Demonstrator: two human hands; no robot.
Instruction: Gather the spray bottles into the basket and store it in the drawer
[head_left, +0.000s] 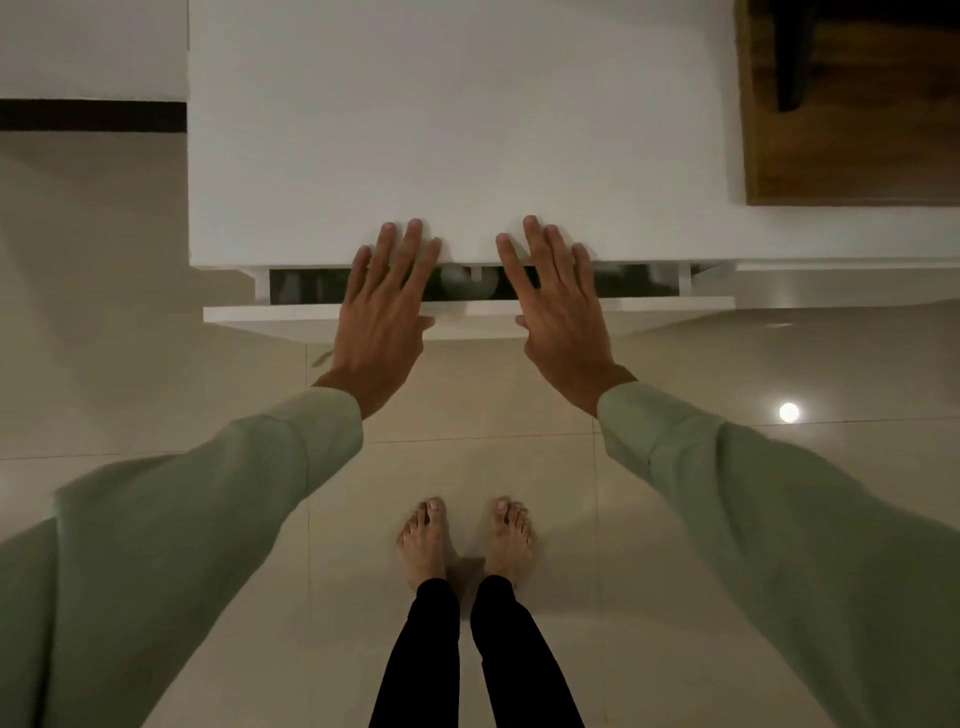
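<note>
A white drawer stands out only a narrow gap from the white cabinet. In the dark gap a pale rounded spray bottle top shows; the basket is hidden. My left hand and my right hand lie flat, fingers spread, across the drawer front, fingertips reaching over the cabinet's top edge. Neither hand holds anything.
A beige tiled floor lies below, with my bare feet close to the cabinet. A dark wooden panel is at the upper right. A ceiling light's reflection shines on the floor at the right.
</note>
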